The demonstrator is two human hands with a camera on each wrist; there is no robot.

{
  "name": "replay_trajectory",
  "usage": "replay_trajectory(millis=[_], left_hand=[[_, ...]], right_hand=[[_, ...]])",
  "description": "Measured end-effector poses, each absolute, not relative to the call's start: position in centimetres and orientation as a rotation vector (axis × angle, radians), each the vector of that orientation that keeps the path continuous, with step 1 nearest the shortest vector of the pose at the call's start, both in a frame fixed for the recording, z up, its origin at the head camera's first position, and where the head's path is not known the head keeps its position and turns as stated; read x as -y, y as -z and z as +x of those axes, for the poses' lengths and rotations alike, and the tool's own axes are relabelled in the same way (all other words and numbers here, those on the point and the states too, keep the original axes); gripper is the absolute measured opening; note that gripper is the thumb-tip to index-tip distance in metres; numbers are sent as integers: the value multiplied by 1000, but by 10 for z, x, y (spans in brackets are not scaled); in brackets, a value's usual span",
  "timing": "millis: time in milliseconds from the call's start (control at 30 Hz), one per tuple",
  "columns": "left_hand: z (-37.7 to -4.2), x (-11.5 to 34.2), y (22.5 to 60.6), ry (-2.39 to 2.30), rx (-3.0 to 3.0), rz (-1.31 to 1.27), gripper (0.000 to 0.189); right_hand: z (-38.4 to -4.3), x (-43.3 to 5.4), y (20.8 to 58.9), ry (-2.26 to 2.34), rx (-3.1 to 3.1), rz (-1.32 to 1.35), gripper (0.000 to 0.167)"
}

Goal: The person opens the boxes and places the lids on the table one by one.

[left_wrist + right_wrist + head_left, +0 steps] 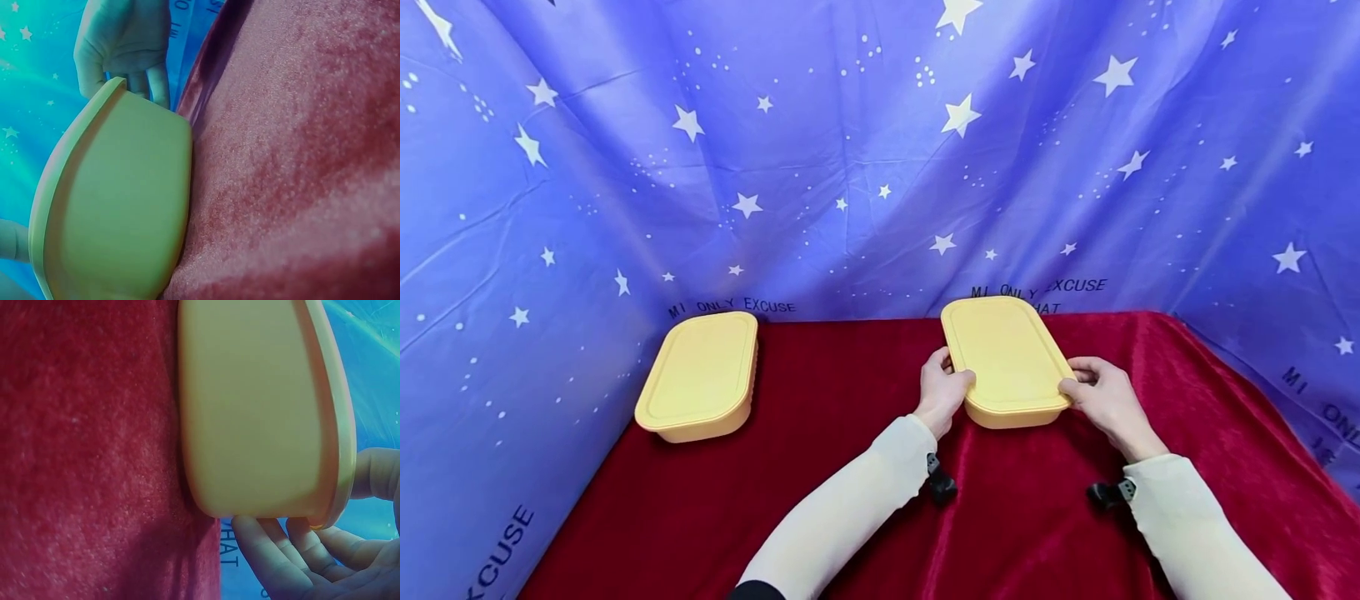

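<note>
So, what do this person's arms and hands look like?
The left hand and right hand are bare, without gloves. The left sleeve and right sleeve are cream, each bearing a small black device at its hand end. Black material shows at the left sleeve's upper end.

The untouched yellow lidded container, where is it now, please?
In the head view, the untouched lidded container sits left on the red cloth, by the starry backdrop.

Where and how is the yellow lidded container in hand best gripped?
Probably by both long sides, coming from left and right, as the left hand and right hand do: fingers against the walls, thumbs on top. The yellow lidded container is lid up, and its jutting rim offers a ledge.
</note>
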State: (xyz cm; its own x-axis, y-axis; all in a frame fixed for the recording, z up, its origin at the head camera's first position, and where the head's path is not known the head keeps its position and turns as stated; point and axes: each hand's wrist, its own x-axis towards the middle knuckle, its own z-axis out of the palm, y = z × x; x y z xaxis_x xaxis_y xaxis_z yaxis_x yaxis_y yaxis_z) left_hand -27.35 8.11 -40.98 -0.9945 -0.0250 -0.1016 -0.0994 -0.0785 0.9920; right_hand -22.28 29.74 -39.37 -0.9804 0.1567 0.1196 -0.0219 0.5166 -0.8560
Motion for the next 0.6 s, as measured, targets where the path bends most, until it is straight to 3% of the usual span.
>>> replay_trajectory(millis=[600], left_hand=[[-276, -89, 412, -2287, -2093, -139, 64]], right_hand=[[-223, -303, 395, -1465, 2557, -136, 48]])
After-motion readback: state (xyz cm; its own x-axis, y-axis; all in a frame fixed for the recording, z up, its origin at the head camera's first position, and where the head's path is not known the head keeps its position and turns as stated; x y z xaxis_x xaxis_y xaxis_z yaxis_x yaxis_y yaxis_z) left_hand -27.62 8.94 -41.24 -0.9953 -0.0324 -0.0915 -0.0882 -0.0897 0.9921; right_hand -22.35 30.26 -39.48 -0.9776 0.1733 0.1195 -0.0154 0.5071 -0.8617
